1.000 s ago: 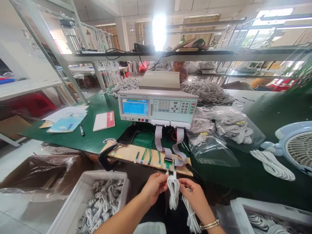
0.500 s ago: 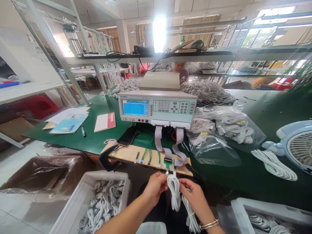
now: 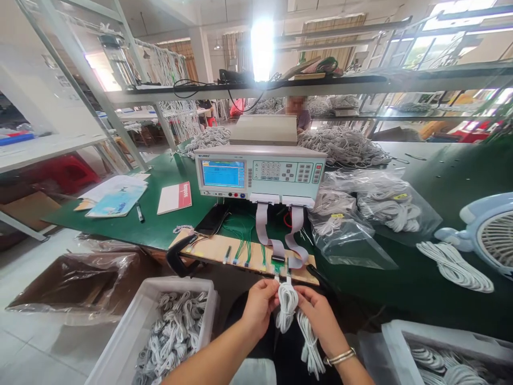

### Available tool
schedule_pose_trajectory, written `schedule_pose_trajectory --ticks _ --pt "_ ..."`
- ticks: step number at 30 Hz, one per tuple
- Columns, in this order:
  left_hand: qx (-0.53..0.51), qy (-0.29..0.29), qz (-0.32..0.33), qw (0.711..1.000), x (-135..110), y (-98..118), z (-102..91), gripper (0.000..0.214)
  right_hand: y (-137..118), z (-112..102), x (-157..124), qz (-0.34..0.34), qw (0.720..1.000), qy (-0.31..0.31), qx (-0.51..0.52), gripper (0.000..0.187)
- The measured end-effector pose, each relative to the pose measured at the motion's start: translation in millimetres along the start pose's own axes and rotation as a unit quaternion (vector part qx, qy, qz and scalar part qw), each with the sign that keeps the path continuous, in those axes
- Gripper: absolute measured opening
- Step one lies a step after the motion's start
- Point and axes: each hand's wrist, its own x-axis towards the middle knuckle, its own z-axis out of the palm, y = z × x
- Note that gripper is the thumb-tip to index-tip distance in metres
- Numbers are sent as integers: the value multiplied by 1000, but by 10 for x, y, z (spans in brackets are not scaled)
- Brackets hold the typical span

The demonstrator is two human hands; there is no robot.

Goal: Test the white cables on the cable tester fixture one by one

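Note:
My left hand (image 3: 259,306) and my right hand (image 3: 316,315) are closed together on a coiled white cable (image 3: 286,307), holding it up to the front edge of a wooden test board (image 3: 216,249). The cable's two plugs meet the sockets beside the green wires (image 3: 278,267). A second white cable bundle (image 3: 310,345) hangs under my right hand. Two grey ribbon cables (image 3: 262,227) run from the board up to a cable tester (image 3: 260,174) with a blue lit screen.
A white bin of coiled cables (image 3: 172,326) stands at the lower left, another bin (image 3: 436,353) at the lower right. Plastic bags of cables (image 3: 360,214), a loose cable bundle (image 3: 455,264) and a small fan (image 3: 489,235) lie on the green table. Papers (image 3: 116,195) lie left. A person sits behind the tester.
My hands and the coiled cable have risen a little closer to the board's sockets. The view has shifted slightly downward.

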Motion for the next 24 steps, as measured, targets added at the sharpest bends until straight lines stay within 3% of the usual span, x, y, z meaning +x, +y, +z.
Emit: schedule_pose_trajectory --ticks 6,12,17,22,24 --pt "55 -44 -86 994 66 128 -31 41 -101 85 150 61 997 -36 37 34" --pt "66 -47 -44 996 187 102 0 40 -30 34 317 76 993 -85 30 32" --pt "71 -35 -30 996 168 146 45 37 26 41 365 59 996 -66 26 31" --pt "35 -3 -14 999 15 139 119 31 49 95 208 50 997 -47 17 33" --pt "26 -14 -41 999 -66 79 95 36 82 131 98 62 997 -46 17 34"
